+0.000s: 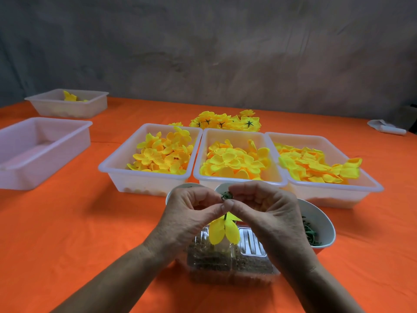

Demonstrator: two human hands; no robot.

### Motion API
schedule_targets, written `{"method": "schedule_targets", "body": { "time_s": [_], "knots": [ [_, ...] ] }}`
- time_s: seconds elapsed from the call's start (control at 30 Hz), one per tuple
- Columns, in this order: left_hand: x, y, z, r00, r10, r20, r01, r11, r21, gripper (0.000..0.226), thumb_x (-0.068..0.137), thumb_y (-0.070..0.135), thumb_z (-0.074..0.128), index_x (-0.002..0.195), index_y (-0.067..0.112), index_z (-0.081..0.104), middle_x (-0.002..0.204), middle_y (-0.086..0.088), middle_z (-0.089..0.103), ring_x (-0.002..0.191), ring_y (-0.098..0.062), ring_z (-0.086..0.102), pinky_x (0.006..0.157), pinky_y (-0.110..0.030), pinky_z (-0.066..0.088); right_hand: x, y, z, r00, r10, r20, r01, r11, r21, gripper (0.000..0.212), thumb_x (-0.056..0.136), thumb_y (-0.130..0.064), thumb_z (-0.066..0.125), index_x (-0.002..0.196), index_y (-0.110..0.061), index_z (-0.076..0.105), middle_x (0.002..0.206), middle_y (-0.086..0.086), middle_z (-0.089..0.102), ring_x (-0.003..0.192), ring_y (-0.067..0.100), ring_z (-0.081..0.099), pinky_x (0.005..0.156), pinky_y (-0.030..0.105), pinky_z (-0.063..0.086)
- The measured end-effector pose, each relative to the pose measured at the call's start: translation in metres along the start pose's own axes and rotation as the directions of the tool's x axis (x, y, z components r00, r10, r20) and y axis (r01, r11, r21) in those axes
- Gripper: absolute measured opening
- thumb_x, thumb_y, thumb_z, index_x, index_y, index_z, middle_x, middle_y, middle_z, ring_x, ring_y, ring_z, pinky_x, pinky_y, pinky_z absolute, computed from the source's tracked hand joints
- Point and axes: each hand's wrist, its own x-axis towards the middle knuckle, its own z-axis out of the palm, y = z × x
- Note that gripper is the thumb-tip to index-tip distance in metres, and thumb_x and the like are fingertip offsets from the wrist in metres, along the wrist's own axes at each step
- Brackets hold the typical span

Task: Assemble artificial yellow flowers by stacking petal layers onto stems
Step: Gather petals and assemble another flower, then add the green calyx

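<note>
Both hands meet fingertip to fingertip above the orange table point(67, 233), pinching one small flower between them. Left hand point(191, 213) curls its thumb and forefinger round the thin green stem point(225, 216), and right hand point(259, 208) pinches a small dark green calyx piece point(225, 196) at the stem's upper end. Just below the pinch hang the yellow petal layers point(223, 231), bright, smooth and drooping downward like loose tongues. Under the grip sits a clear plastic container point(232, 265) with brownish contents. Beside the right wrist stands a white bowl point(325, 222) holding green pieces. Beyond the fingertips lie three translucent trays point(112, 170) filled with loose yellow petals, and farther still a heap of finished yellow flowers point(225, 122) with dark star-shaped backs. Well off to the left of the grip are two more trays point(13, 177).
</note>
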Motion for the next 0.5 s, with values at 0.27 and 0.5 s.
{"method": "schedule_targets", "body": {
  "time_s": [0.27, 0.5],
  "knots": [
    [0.0002, 0.0005, 0.0014, 1.000, -0.013, 0.001, 0.013, 1.000, -0.025, 0.035, 0.062, 0.024, 0.076, 0.078, -0.006, 0.071, 0.091, -0.035, 0.061, 0.084, -0.042, 0.062, 0.082, -0.060, 0.048, 0.0000, 0.0003, 0.0015, 1.000, -0.017, -0.024, 0.018, 0.999, 0.038, 0.015, 0.072, -0.003, 0.076, 0.083, -0.012, 0.073, 0.081, 0.009, 0.074, 0.080, 0.029, 0.070, 0.075, 0.037, 0.058],
    [0.0004, 0.0003, 0.0019, 1.000, -0.011, -0.001, 0.011, 1.000, -0.025, 0.037, 0.060, 0.027, 0.077, 0.077, -0.005, 0.071, 0.090, -0.033, 0.062, 0.080, -0.034, 0.062, 0.081, -0.057, 0.049, -0.0002, -0.0005, -0.0001, 1.000, 0.008, -0.016, -0.008, 1.000, 0.003, 0.015, 0.071, -0.011, 0.078, 0.085, -0.015, 0.073, 0.082, 0.007, 0.074, 0.081, 0.024, 0.070, 0.070, 0.034, 0.058]
  ]
}}
